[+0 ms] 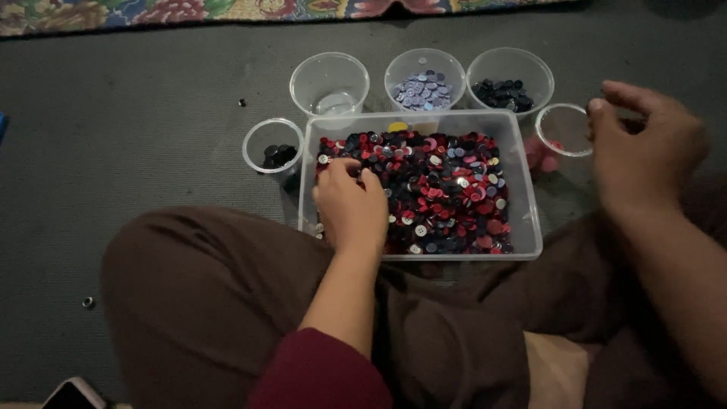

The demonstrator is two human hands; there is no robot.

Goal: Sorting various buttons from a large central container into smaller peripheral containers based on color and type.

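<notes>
Mid-sort: my L hand (350, 203) digs curled fingers into the buttons (447, 189) in the bin (530, 227), grip unclear, R hand (644, 148) pinched over the R cup (564, 130), can't tell what's held; next needs a clean single pick.

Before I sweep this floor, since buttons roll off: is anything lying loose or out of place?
Yes. Two small dark bits lie loose on the grey mat: one left of the empty cup, one by the person's knee. Some pink buttons sit outside the clear tray, beside the right-hand cup.
</notes>
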